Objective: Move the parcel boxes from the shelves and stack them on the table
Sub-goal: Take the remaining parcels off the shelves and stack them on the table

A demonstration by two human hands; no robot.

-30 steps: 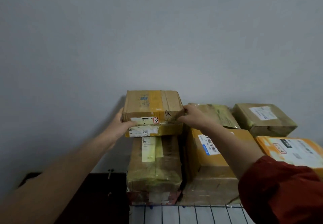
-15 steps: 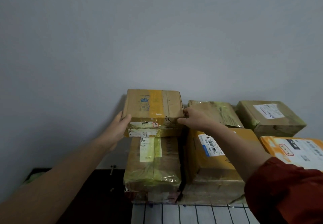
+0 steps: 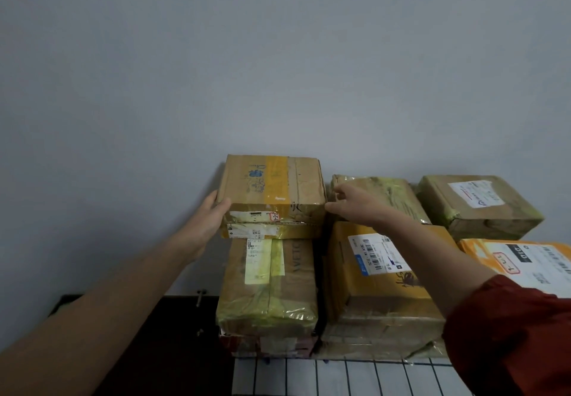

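A plain grey wall (image 3: pixel 278 71) backs a white wire shelf (image 3: pixel 340 377) packed with parcels set close together, probably so none can slide off. On the left a tall taped parcel (image 3: pixel 268 287) carries a thin flat parcel (image 3: pixel 272 231), and on that sits the top cardboard box (image 3: pixel 272 185) with a yellow tape band, the highest and easiest one to take first. It is on the shelf, not yet lifted clear; no table is in view. To its right lies a barcode-labelled parcel (image 3: pixel 380 275) with a green-taped parcel (image 3: pixel 395 195) beyond it. The hands are apart, one on each side of the top box. The left hand (image 3: pixel 213 213) grips its left end, thumb hooked over the near corner. The right hand (image 3: pixel 352 204) hovers at the right end, loosely curled and holding nothing; I cannot tell whether a fingertip touches the corner.
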